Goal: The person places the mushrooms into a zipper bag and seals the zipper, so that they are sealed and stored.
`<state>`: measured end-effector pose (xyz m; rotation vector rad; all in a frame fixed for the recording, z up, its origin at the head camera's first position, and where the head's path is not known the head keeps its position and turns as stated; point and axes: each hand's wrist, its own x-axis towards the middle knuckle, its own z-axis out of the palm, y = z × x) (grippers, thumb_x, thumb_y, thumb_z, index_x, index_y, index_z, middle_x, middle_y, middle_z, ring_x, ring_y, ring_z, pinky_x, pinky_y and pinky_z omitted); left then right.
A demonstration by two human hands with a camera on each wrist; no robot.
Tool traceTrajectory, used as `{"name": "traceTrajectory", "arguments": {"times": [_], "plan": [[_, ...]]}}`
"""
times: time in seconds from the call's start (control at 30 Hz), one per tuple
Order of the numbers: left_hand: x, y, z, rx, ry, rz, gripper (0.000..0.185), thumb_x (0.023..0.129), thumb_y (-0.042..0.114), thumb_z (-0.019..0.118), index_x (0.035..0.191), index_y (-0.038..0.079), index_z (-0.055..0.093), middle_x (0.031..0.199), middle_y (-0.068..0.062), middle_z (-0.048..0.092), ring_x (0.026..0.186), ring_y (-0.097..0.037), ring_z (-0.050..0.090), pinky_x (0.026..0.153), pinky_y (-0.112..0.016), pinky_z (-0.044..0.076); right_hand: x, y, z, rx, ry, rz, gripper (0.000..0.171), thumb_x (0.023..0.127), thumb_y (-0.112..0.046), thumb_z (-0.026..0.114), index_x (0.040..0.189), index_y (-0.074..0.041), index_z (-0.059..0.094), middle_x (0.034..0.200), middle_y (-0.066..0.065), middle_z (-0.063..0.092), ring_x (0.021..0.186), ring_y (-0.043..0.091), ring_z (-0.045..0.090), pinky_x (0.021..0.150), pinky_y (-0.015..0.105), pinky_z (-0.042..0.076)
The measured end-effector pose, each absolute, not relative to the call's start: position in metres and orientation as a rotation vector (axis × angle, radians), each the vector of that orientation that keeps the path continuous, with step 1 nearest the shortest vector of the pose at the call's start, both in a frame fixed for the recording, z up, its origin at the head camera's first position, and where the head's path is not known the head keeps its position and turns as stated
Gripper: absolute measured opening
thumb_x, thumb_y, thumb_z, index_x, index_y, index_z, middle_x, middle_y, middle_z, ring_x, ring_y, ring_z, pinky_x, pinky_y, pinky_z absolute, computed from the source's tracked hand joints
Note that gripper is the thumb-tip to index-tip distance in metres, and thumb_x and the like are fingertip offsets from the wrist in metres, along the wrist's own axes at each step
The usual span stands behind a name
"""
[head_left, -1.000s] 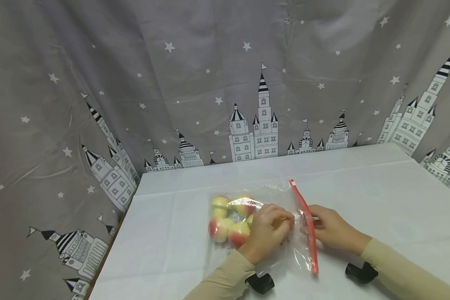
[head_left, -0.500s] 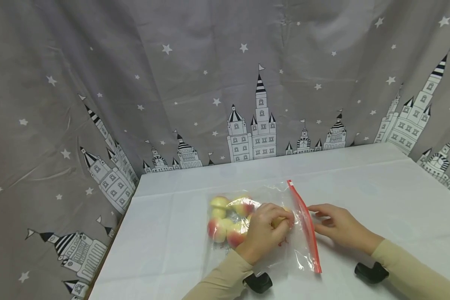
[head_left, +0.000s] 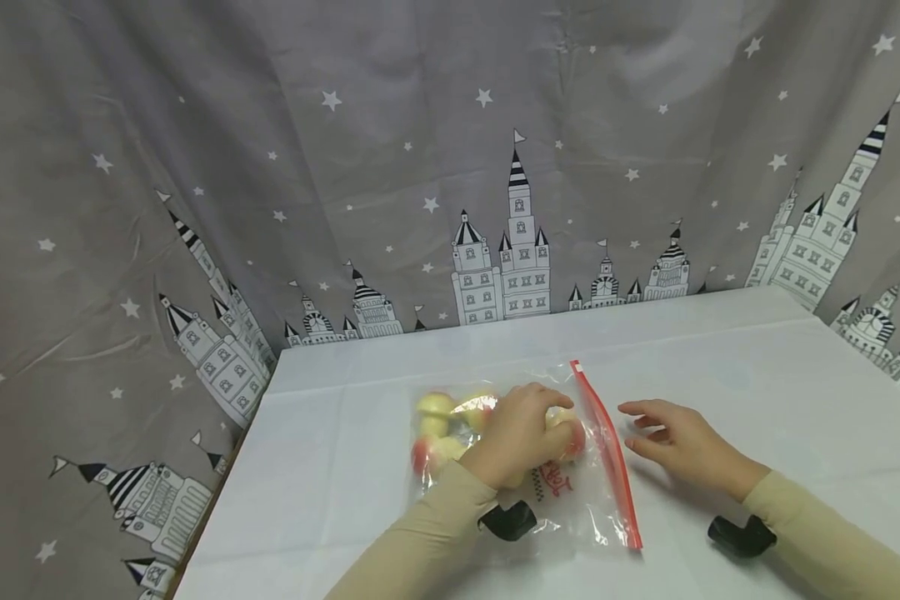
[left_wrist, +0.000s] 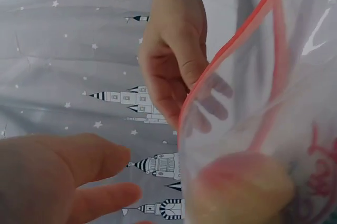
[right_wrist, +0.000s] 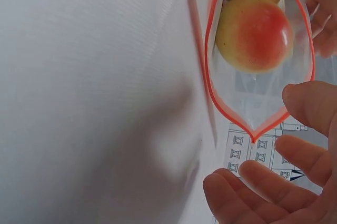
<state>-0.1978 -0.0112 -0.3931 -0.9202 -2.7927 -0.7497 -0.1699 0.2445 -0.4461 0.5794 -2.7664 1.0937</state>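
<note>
A clear zip bag (head_left: 577, 508) with a red zip strip (head_left: 603, 450) lies on the white table (head_left: 757, 375). Several yellow-red peaches (head_left: 435, 408) are inside it. My left hand (head_left: 525, 425) lies on top of the bag over the fruit, beside one peach (head_left: 570, 435). In the left wrist view its fingers (left_wrist: 79, 176) look loose and apart from the bag (left_wrist: 274, 103). My right hand (head_left: 663, 433) hovers just right of the zip strip with its fingers spread, touching nothing. The right wrist view shows the bag mouth (right_wrist: 253, 129) gaping, a peach (right_wrist: 253, 31) inside and my right fingers (right_wrist: 263, 192) beside it.
A grey curtain (head_left: 345, 167) printed with stars and castles hangs behind and to the left of the table. The table's left edge (head_left: 225, 492) is near the bag. Black wrist mounts (head_left: 506, 521) (head_left: 738, 535) sit on both forearms.
My right hand has let go of the zip strip and drawn off to the right. My left hand has slid up and left across the bag, uncovering red print on it.
</note>
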Motion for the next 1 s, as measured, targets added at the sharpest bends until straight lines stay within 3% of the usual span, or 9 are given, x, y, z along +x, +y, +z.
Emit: {"name": "traceTrajectory", "arguments": {"times": [0.1, 0.27, 0.5, 0.67, 0.83, 1.0], "plan": [[-0.210, -0.001, -0.384, -0.918, -2.884, -0.594, 0.034, 0.091, 0.029, 0.064, 0.120, 0.017, 0.075, 0.115, -0.003, 0.075, 0.106, -0.022, 0.070, 0.085, -0.034, 0.056, -0.173, 0.246, -0.446, 0.565, -2.774, 1.088, 0.045, 0.090, -0.012, 0.074, 0.132, 0.001, 0.063, 0.130, 0.020, 0.067, 0.106, 0.035, 0.071, 0.082, 0.036, 0.062], [-0.226, 0.017, -0.372, -0.901, -2.984, -0.355, 0.035, 0.097, 0.035, 0.061, 0.126, 0.019, 0.072, 0.118, -0.001, 0.074, 0.109, -0.024, 0.068, 0.089, -0.040, 0.055, -0.185, 0.245, -0.446, 0.531, -2.785, 1.058, 0.043, 0.092, -0.011, 0.071, 0.133, 0.000, 0.062, 0.131, 0.018, 0.067, 0.108, 0.033, 0.070, 0.085, 0.039, 0.061], [-0.244, 0.039, -0.373, -0.878, -3.081, -0.094, 0.027, 0.099, 0.043, 0.059, 0.098, 0.019, 0.073, 0.098, 0.000, 0.070, 0.091, -0.023, 0.061, 0.084, -0.040, 0.048, -0.210, 0.243, -0.443, 0.488, -2.777, 1.024, 0.039, 0.095, -0.013, 0.067, 0.131, 0.002, 0.063, 0.129, 0.021, 0.068, 0.105, 0.033, 0.071, 0.088, 0.048, 0.060], [-0.259, 0.053, -0.377, -0.827, -3.141, 0.020, 0.031, 0.097, 0.046, 0.061, 0.106, 0.020, 0.075, 0.106, -0.001, 0.072, 0.100, -0.024, 0.064, 0.088, -0.041, 0.050, -0.231, 0.242, -0.441, 0.461, -2.802, 0.997, 0.040, 0.096, -0.015, 0.065, 0.132, 0.004, 0.062, 0.129, 0.022, 0.068, 0.103, 0.033, 0.071, 0.092, 0.054, 0.056], [-0.263, 0.060, -0.377, -0.818, -3.188, 0.045, 0.034, 0.096, 0.046, 0.062, 0.111, 0.018, 0.076, 0.115, -0.005, 0.072, 0.104, -0.025, 0.065, 0.090, -0.041, 0.052, -0.249, 0.237, -0.439, 0.453, -2.822, 0.971, 0.040, 0.096, -0.016, 0.065, 0.131, 0.005, 0.063, 0.128, 0.023, 0.069, 0.099, 0.031, 0.071, 0.089, 0.050, 0.058], [-0.270, 0.063, -0.381, -0.794, -3.202, -0.029, 0.032, 0.095, 0.041, 0.064, 0.106, 0.014, 0.076, 0.112, -0.007, 0.074, 0.101, -0.026, 0.068, 0.085, -0.041, 0.055, -0.262, 0.231, -0.439, 0.494, -2.814, 0.945, 0.036, 0.094, -0.013, 0.067, 0.124, 0.006, 0.066, 0.122, 0.024, 0.071, 0.090, 0.028, 0.072, 0.081, 0.045, 0.059]]}}
